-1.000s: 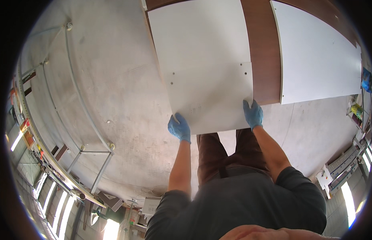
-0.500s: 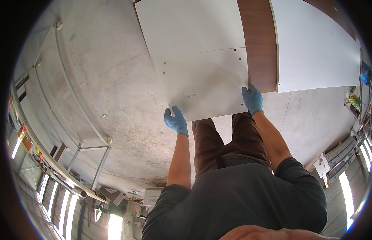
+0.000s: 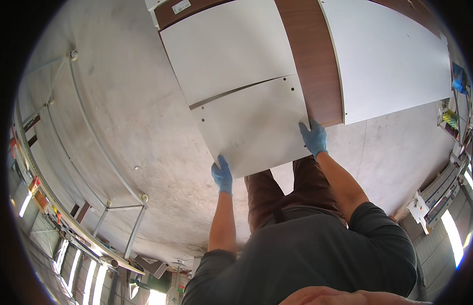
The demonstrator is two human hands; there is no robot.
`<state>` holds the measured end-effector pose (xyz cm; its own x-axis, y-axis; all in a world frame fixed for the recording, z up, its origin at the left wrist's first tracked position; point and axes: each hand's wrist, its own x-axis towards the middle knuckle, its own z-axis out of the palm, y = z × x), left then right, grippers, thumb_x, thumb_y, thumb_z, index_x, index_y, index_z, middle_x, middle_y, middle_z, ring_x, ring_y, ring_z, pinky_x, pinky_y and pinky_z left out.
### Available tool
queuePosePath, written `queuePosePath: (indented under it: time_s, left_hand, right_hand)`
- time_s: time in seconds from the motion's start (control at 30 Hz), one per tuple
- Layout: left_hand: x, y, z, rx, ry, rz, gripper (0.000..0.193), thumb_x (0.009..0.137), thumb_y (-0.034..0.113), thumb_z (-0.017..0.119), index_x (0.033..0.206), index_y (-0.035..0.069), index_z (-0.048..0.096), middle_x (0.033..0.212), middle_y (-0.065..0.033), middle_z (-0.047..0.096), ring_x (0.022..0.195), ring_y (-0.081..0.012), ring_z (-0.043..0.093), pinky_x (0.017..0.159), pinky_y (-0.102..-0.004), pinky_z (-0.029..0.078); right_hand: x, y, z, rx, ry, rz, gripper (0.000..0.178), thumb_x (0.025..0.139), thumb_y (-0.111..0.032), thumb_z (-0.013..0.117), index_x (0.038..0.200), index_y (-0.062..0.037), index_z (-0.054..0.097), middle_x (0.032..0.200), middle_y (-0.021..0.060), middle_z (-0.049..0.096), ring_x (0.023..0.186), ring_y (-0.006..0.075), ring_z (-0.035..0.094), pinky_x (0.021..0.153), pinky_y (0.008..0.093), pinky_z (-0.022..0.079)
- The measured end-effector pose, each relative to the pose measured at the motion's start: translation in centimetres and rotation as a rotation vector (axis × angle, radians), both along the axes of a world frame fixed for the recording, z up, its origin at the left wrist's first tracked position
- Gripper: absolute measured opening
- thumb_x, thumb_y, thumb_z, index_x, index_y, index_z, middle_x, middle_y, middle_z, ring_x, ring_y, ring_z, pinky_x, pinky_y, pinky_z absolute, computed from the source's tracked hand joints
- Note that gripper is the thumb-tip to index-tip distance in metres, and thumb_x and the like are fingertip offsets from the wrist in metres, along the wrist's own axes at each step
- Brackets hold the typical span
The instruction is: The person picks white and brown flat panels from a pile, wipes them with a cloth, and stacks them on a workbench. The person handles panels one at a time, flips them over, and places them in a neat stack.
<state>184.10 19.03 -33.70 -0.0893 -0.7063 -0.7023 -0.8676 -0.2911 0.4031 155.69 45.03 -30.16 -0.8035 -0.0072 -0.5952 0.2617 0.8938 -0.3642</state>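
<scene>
A flat white panel [image 3: 254,129] with dark round holes near its side edges is between my two hands. My left hand [image 3: 222,175], in a blue glove, is closed on its near left corner, thumb on top. On the right edge my gloved right hand [image 3: 314,138] grips near the near corner, with its thumb over the face. The fingers under the panel are hidden. Beyond it lies another white panel [image 3: 229,48], a dark wedge-shaped gap showing between the two on the left side.
Brown wood-look boards [image 3: 310,63] lie under and beside the panels. Another large white panel [image 3: 389,61] rests to the right. A metal frame on casters [image 3: 137,195] stands on the concrete floor [image 3: 150,137] at left. Cluttered benches line both sides.
The held panel has come toward me and turned slightly, parting from the panel beyond it on the left. Both hands have moved nearer my body with it.
</scene>
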Motion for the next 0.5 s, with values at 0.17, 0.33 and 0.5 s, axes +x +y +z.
queuePosePath:
  time_s: [0.17, 0.33, 0.5]
  left_hand:
    - [-0.8, 4.7, 4.7, -0.226, -0.154, 0.149, 0.069, 0.103, 0.057, 0.055, 0.087, -0.009, 0.069, 0.077, -0.0211, 0.070, 0.067, -0.0340, 0.064, 0.067, -0.0464, 0.053]
    - [-2.7, 6.8, 7.9, -0.276, -0.033, 0.168, 0.069, 0.106, 0.055, 0.049, 0.086, -0.008, 0.068, 0.083, -0.0229, 0.070, 0.073, -0.0346, 0.064, 0.072, -0.0480, 0.051]
    - [-11.9, 6.4, 6.7, -0.159, 0.020, -0.130, 0.057, 0.106, 0.048, 0.054, 0.093, -0.005, 0.072, 0.095, -0.0239, 0.072, 0.087, -0.0362, 0.067, 0.081, -0.0473, 0.052]
  right_hand:
    - [-0.4, 2.4, 0.9, 0.035, -0.026, -0.061, 0.048, 0.094, -0.048, 0.066, 0.098, -0.0009, 0.075, 0.099, 0.0246, 0.072, 0.098, 0.0443, 0.067, 0.088, 0.0518, 0.052]
    - [1.1, 6.7, 1.4, -0.048, 0.140, -0.162, 0.048, 0.100, -0.044, 0.061, 0.085, 0.0011, 0.068, 0.090, 0.0255, 0.069, 0.088, 0.0430, 0.064, 0.082, 0.0527, 0.049]
    - [-2.8, 13.4, -0.1, -0.055, 0.347, -0.438, 0.049, 0.103, -0.043, 0.061, 0.078, -0.0005, 0.065, 0.070, 0.0155, 0.061, 0.067, 0.0268, 0.053, 0.067, 0.0443, 0.046]
